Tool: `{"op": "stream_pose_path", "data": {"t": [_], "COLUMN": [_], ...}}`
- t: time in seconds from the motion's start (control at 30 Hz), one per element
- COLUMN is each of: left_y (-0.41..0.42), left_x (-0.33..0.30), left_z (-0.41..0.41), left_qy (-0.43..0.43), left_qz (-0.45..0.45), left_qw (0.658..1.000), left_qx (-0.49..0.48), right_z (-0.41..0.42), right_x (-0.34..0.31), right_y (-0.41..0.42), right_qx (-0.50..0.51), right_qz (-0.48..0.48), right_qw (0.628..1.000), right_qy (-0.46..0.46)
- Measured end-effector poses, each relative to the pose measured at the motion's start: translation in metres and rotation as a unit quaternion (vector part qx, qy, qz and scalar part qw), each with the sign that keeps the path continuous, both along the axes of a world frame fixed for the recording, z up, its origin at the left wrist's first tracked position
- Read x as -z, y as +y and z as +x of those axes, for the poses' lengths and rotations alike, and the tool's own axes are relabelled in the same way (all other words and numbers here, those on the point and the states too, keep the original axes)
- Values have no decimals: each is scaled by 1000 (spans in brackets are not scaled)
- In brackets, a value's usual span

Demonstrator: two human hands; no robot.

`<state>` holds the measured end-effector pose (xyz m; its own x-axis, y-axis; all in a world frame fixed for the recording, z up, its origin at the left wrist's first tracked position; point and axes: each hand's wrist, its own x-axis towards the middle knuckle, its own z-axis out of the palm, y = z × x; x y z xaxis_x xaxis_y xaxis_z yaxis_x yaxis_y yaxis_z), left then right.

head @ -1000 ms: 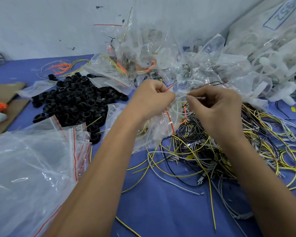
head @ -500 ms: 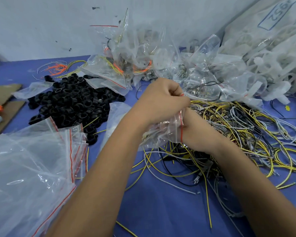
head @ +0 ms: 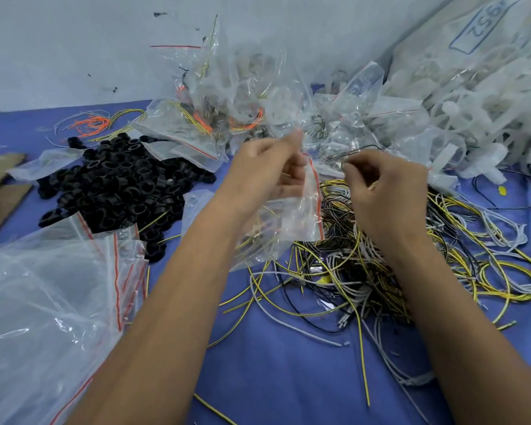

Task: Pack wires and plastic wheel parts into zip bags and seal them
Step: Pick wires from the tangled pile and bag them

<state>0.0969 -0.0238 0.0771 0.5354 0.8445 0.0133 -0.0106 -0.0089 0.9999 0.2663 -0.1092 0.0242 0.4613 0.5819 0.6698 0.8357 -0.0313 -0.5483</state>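
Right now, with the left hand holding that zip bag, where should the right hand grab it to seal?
Probably the red zip strip on the zip bag, coming from the right. The strip runs down the edge facing the right hand, and the left hand already pinches its upper end.

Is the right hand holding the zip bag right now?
No, only the left hand grips the zip bag; the right hand is beside it, apart.

Left hand (head: 267,173) pinches clear zip bag (head: 292,222) near its red seal strip, bag hanging above tangled yellow, black and white wires (head: 411,256). Right hand (head: 387,185) curled just beside, grip contents unclear. Black wheel parts (head: 117,185) heaped left on blue surface (head: 273,363).
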Motion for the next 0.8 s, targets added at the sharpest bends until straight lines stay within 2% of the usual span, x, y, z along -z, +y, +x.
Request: {"op": "stream_pose_path", "data": {"t": [0.07, 0.17, 0.3, 0.4, 0.47, 0.53, 0.6, 0.73, 0.8], "left_y": [8, 26, 48, 57, 59, 57, 50, 28, 18], "left_x": [-2, -1, 0, 2, 4, 4, 5, 14, 24], "left_z": [-7, -28, -60, -73, -73, -67, -54, -16, 2], "left_qy": [-34, -76, -137, -166, -181, -186, -178, -117, -86], "left_qz": [-28, -78, -128, -147, -157, -160, -157, -126, -85], "left_qw": [999, 988, 958, 940, 934, 934, 940, 968, 978], "left_qx": [-20, -112, -218, -258, -265, -261, -245, -185, -170], "right_z": [6, 0, -23, -35, -41, -43, -43, -42, -41], "right_x": [2, 3, -3, -8, -9, -7, -1, 1, -2], "right_y": [-1, 2, -1, -4, -5, -4, -2, -1, -2], "right_qx": [28, -12, -174, -309, -339, -306, -285, -327, -333], "right_qz": [-30, -31, -34, -111, -191, -270, -310, -291, -240], "right_qw": [999, 999, 981, 935, 916, 912, 902, 897, 912], "right_qy": [-11, -14, 73, 137, 96, -32, -93, -56, -19]}}
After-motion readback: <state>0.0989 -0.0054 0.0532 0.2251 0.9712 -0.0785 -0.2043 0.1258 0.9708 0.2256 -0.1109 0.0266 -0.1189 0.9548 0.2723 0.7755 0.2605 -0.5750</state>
